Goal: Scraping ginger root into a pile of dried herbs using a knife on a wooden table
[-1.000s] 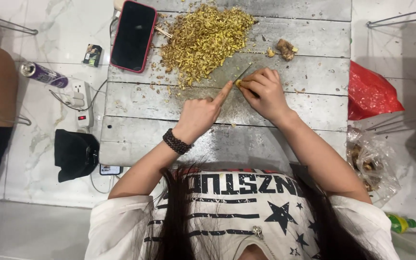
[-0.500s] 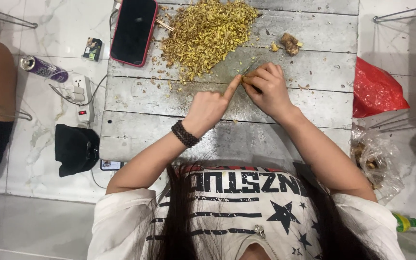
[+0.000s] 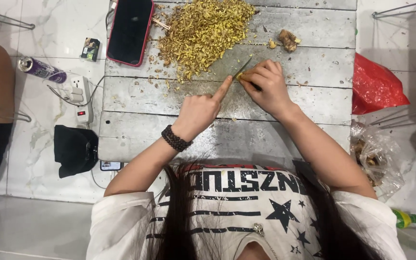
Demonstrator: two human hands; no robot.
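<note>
Grey weathered plank tabletop (image 3: pixel 285 115), heaped at its far side with yellow chopped pieces (image 3: pixel 203 31).
Near the heap's edge, right hand (image 3: pixel 266 86) with grip pinching a small yellow piece (image 3: pixel 244 76) against the planks; left hand (image 3: pixel 199 111) fisted on a knife (image 3: pixel 243 66), forefinger stretched along the blade, beside that piece.
</note>
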